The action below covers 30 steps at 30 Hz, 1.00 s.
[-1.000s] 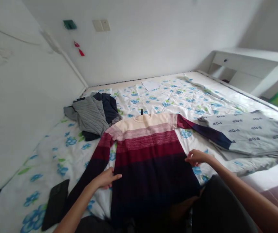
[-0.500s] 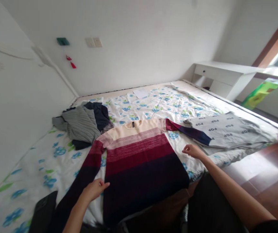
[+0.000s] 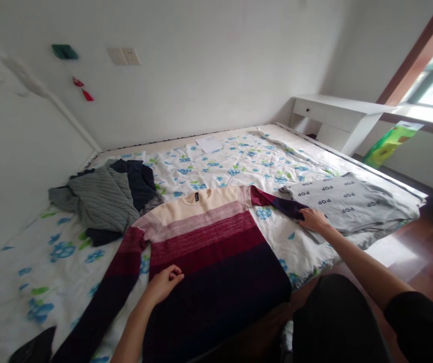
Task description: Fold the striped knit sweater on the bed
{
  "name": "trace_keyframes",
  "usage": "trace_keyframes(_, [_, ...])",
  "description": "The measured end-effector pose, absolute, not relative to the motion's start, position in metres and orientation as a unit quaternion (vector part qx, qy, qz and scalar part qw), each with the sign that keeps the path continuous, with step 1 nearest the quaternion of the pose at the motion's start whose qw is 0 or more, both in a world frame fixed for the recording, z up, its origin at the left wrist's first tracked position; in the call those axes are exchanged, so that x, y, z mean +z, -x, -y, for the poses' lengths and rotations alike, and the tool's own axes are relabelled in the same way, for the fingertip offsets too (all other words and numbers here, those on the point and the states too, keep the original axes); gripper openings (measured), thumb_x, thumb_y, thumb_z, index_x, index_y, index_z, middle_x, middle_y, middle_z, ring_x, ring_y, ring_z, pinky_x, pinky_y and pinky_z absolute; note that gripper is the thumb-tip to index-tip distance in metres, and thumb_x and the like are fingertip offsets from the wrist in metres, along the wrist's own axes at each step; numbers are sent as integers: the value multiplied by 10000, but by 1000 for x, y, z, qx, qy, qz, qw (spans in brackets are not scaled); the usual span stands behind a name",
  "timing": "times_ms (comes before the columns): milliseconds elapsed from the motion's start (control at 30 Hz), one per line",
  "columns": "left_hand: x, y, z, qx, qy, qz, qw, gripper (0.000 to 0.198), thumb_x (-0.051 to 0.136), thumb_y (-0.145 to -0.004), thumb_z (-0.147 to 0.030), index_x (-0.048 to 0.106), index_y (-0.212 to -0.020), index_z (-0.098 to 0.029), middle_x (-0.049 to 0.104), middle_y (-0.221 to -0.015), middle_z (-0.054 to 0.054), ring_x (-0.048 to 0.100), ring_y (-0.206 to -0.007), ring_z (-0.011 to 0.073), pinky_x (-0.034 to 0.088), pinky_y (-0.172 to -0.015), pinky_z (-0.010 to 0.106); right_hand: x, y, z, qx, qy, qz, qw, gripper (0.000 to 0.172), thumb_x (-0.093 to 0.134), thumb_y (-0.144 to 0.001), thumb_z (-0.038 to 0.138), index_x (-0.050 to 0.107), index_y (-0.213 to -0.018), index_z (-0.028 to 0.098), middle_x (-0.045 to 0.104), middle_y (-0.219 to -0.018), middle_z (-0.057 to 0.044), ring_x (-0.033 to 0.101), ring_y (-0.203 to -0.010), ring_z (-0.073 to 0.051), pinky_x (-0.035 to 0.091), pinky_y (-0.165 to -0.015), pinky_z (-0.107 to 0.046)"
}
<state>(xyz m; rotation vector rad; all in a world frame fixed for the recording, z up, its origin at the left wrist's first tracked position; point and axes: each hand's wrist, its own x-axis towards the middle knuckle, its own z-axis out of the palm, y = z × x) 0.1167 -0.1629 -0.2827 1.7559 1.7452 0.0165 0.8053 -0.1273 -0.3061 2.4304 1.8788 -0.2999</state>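
Note:
A striped sweater (image 3: pixel 208 247), cream at the neck and shading through red to dark purple, lies flat on the bed. My left hand (image 3: pixel 164 282) rests on its lower body with the fingers curled in. My right hand (image 3: pixel 313 220) has reached out to the end of the sweater's right sleeve (image 3: pixel 282 204) and covers the cuff; its fingers look closed on it. The cuff lies against a grey garment printed with "POP" (image 3: pixel 347 201).
A heap of grey and dark blue clothes (image 3: pixel 105 199) lies at the left of the floral bedsheet (image 3: pixel 239 161). A sheet of paper (image 3: pixel 209 143) rests near the far wall. A white desk (image 3: pixel 333 113) stands at the right. A dark object (image 3: pixel 37 348) shows at the lower left.
My right hand moved from the sweater's side out to the cuff of its right sleeve. My left hand slid onto the sweater's body. The view swung to the right.

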Motion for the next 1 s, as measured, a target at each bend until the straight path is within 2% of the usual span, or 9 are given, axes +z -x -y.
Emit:
trace_keyframes(100, [-282,-118,162,-9,-673,-668,318,322,585,-923,-544,721,-1009,-265,834,-936,44,799,-924,275,522,-844,347,-299,-829,115,-156,-800,-579,-25,395,760,-974,378,893,-1308,215,866,-1150,-125,788,-1087,-323,574,-896,-336])
trace_keyframes(167, [-283,-119,160,-12,-672,-669,317,322,583,-923,-545,719,-1007,-266,833,-945,44,796,-924,274,519,-842,347,-293,-847,108,-211,-798,-562,-49,295,790,-957,426,931,-1091,204,840,-900,-83,782,-951,-290,564,-825,-310])
trace_keyframes(233, [-284,-119,160,-11,-671,-669,320,329,582,-924,-548,720,-1011,-262,834,-961,50,797,-928,274,521,-857,349,-289,-861,103,-221,-801,-555,-51,262,818,-937,428,912,-920,185,786,-759,-76,769,-874,-281,551,-794,-309])
trace_keyframes(333, [-287,-118,159,-9,-671,-667,323,339,574,-929,-554,718,-1018,-260,824,-965,53,796,-937,279,521,-867,348,-291,-860,104,-180,-795,-578,-44,241,818,-945,420,888,-914,191,822,-850,-96,776,-918,-284,548,-849,-315])
trace_keyframes(500, [-289,-119,159,-11,-673,-672,309,301,602,-939,-540,714,-1000,-267,798,-922,32,780,-905,264,505,-838,331,-303,-821,117,-117,-776,-619,18,373,831,-943,468,864,-1176,178,842,-1206,-179,789,-1066,-336,560,-898,-347])
trace_keyframes(667, [-286,-122,161,-16,-670,-680,298,255,587,-958,-491,708,-997,-270,789,-890,11,767,-861,239,497,-796,313,-297,-807,116,-104,-803,-585,46,305,673,-1028,304,867,-1177,122,823,-1217,-264,800,-1099,-374,551,-925,-387])
trace_keyframes(833, [-286,-122,160,-14,-673,-677,299,263,577,-967,-492,712,-998,-269,799,-906,19,779,-886,245,500,-817,317,-297,-826,120,-130,-768,-625,47,330,750,-981,387,857,-1207,171,834,-1227,-193,788,-1116,-347,551,-939,-361])
trace_keyframes(933, [-285,-122,159,-18,-673,-678,295,259,576,-971,-492,707,-992,-269,797,-893,17,765,-863,241,493,-810,317,-303,-829,127,-120,-749,-651,41,373,782,-930,296,837,-1273,159,831,-1273,-190,781,-1131,-340,537,-922,-341])
trace_keyframes(1000, [-284,-123,160,-20,-670,-681,294,248,575,-972,-486,700,-986,-272,800,-892,14,765,-861,237,493,-803,312,-304,-832,128,-118,-754,-646,28,332,737,-944,234,850,-1249,164,849,-1203,-173,788,-1092,-323,530,-919,-334])
